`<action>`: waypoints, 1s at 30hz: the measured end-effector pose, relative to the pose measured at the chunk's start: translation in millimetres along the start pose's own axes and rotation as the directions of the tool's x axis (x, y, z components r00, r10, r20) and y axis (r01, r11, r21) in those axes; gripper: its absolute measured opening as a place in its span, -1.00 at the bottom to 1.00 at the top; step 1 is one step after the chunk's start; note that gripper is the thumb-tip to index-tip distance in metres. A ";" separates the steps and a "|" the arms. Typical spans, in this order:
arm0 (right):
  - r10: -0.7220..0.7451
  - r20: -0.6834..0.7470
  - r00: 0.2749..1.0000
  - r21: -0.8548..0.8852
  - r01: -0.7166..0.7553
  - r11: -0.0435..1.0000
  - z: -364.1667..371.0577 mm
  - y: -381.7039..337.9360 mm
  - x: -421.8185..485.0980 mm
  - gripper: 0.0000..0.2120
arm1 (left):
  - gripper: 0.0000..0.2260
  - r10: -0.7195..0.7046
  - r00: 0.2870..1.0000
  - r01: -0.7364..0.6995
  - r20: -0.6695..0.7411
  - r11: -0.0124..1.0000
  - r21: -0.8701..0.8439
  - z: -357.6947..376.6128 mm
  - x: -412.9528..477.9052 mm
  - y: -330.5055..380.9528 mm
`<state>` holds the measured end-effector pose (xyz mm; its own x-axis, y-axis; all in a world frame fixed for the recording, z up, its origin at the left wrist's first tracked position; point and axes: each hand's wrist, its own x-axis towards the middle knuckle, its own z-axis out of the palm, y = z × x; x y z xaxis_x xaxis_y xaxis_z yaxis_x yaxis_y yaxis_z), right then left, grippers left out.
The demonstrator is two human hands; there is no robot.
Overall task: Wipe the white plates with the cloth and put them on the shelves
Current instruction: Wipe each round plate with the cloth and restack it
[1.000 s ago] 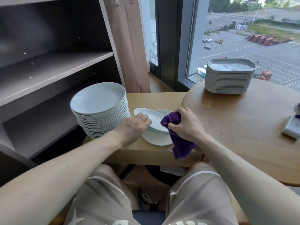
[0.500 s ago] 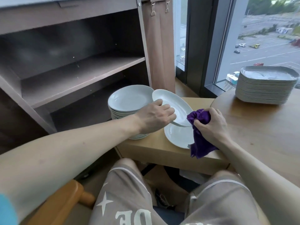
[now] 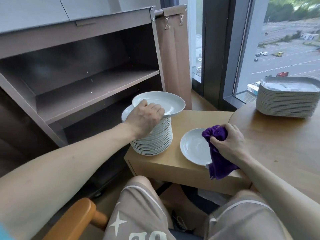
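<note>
Mid-frame, the left hand (image 3: 145, 116) is gripping a white plate (image 3: 167, 102) above the stack (image 3: 154, 142); the right hand (image 3: 230, 142) is clutching the cloth (image 3: 217, 164). Shelving is looking underway, calling for a level carry to the upper-left shelf (image 3: 97, 87).

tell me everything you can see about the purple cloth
The purple cloth looks like soft, fuzzy terry. It is bunched in the right hand, which grips its upper part; the rest hangs crumpled over the near rim of a lone white plate on the low wooden table.
</note>
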<state>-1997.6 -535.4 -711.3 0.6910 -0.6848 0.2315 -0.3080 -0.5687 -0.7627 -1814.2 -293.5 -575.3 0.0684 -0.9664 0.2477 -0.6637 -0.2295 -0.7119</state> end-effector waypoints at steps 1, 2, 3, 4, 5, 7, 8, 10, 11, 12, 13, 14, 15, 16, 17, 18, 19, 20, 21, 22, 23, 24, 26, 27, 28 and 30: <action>-0.002 0.010 1.000 -0.006 0.002 1.000 0.3 0.2 -0.4 -0.69 | -0.78 -0.030 1.000 0.030 0.006 0.999 -0.016 2.0 -2.1 -1.9; -0.005 0.018 1.000 -0.011 0.006 1.000 0.4 0.1 -0.9 -0.68 | -0.79 -0.065 0.998 0.065 0.008 0.997 -0.033 4.4 -4.1 -2.8; -0.009 0.024 1.000 -0.015 0.009 1.000 0.4 -0.1 -1.3 -0.68 | -0.79 -0.100 0.995 0.100 0.015 0.994 -0.046 6.3 -6.2 -3.4; -0.010 0.029 1.000 -0.020 0.011 1.000 0.4 -0.4 -1.6 -0.67 | -0.78 -0.132 0.991 0.133 0.023 0.989 -0.060 8.3 -7.9 -3.6; -0.011 0.030 0.999 -0.025 0.012 1.000 0.6 -0.7 -1.8 -0.68 | -0.76 -0.162 0.986 0.164 0.037 0.983 -0.081 10.2 -9.8 -3.7; -0.008 0.028 1.000 -0.032 0.009 0.999 1.5 -0.9 -2.5 -0.70 | -0.75 -0.211 0.975 0.220 0.072 0.966 -0.138 16.7 -15.4 -2.7; -0.008 0.028 1.000 -0.037 0.009 0.999 1.9 -0.8 -3.0 -0.71 | -0.76 -0.233 0.968 0.246 0.096 0.956 -0.159 21.5 -18.7 -1.7; -0.004 0.032 0.999 -0.043 0.005 0.999 2.9 0.0 -4.0 -0.72 | -0.81 -0.267 0.952 0.293 0.152 0.936 -0.195 32.1 -25.1 0.2; 0.001 0.037 0.999 -0.045 0.001 0.999 3.2 0.8 -4.6 -0.72 | -0.84 -0.281 0.944 0.315 0.173 0.923 -0.222 38.0 -27.9 0.8; 0.004 0.045 0.999 -0.048 -0.002 0.999 3.4 1.8 -5.2 -0.72 | -0.86 -0.293 0.938 0.334 0.184 0.904 -0.267 43.2 -30.3 0.9; 0.007 0.052 0.999 -0.054 -0.004 0.999 3.7 3.0 -6.0 -0.71 | -0.87 -0.305 0.935 0.351 0.182 0.875 -0.334 47.1 -32.2 0.8; 0.010 0.059 0.998 -0.064 -0.006 0.998 3.9 4.3 -6.8 -0.71 | -0.89 -0.325 0.929 0.370 0.177 0.831 -0.415 50.1 -33.8 0.7; 0.014 0.064 0.998 -0.076 -0.009 0.997 4.0 5.7 -7.5 -0.70 | -0.91 -0.354 0.917 0.398 0.185 0.771 -0.497 52.3 -35.2 1.0; 0.017 0.067 0.998 -0.087 -0.011 0.996 4.3 7.0 -7.9 -0.70 | -0.94 -0.383 0.900 0.431 0.210 0.701 -0.568 54.3 -36.6 1.4; 0.019 0.070 0.997 -0.097 -0.013 0.995 4.7 8.2 -8.0 -0.69 | -0.95 -0.399 0.883 0.461 0.248 0.639 -0.615 56.2 -38.0 2.3; 0.022 0.074 0.997 -0.108 -0.013 0.994 5.3 9.0 -7.9 -0.68 | -0.94 -0.406 0.870 0.485 0.280 0.603 -0.634 57.8 -39.1 4.4; 0.025 0.080 0.997 -0.118 -0.016 0.993 6.0 9.7 -7.7 -0.67 | -0.90 -0.412 0.862 0.501 0.297 0.593 -0.630 58.9 -40.0 7.9; 0.032 0.083 0.996 -0.126 -0.021 0.992 6.5 10.3 -7.2 -0.64 | -0.86 -0.425 0.857 0.508 0.291 0.605 -0.614 59.3 -40.5 12.6; 0.039 0.082 0.996 -0.133 -0.028 0.991 7.3 10.7 -6.6 -0.62 | -0.81 -0.441 0.860 0.500 0.255 0.634 -0.590 58.7 -40.4 18.9; 0.045 0.078 0.996 -0.138 -0.034 0.990 8.4 11.3 -6.2 -0.60 | -0.75 -0.452 0.870 0.477 0.197 0.669 -0.569 56.5 -39.5 27.2; 0.046 0.072 0.996 -0.143 -0.035 0.989 9.6 12.4 -5.7 -0.60 | -0.69 -0.453 0.882 0.440 0.129 0.697 -0.566 53.0 -38.1 37.3; 0.043 0.064 0.997 -0.148 -0.034 0.988 10.8 13.7 -5.1 -0.60 | -0.65 -0.444 0.894 0.394 0.066 0.707 -0.587 49.1 -35.6 49.1; 0.035 0.048 0.998 -0.159 -0.027 0.987 12.9 17.4 -4.1 -0.61 | -0.61 -0.397 0.918 0.289 -0.009 0.684 -0.669 43.1 -29.7 77.6; 0.032 0.040 0.999 -0.166 -0.025 0.986 13.8 19.6 -3.8 -0.62 | -0.61 -0.359 0.933 0.241 -0.019 0.662 -0.710 42.2 -26.8 92.9; 0.031 0.029 0.999 -0.170 -0.026 0.985 14.6 21.8 -3.6 -0.63 | -0.61 -0.314 0.949 0.207 -0.003 0.634 -0.745 42.9 -24.0 107.9; 0.039 0.005 0.999 -0.169 -0.038 0.985 15.8 26.0 -2.8 -0.66 | -0.62 -0.220 0.969 0.220 0.113 0.555 -0.803 49.3 -19.3 135.0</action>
<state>-1997.1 -541.1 -741.4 0.6815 -0.7044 0.1982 -0.4399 -0.6109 -0.6582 -1868.4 -311.6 -708.6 0.2967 -0.8990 0.3220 -0.9508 -0.2468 0.1870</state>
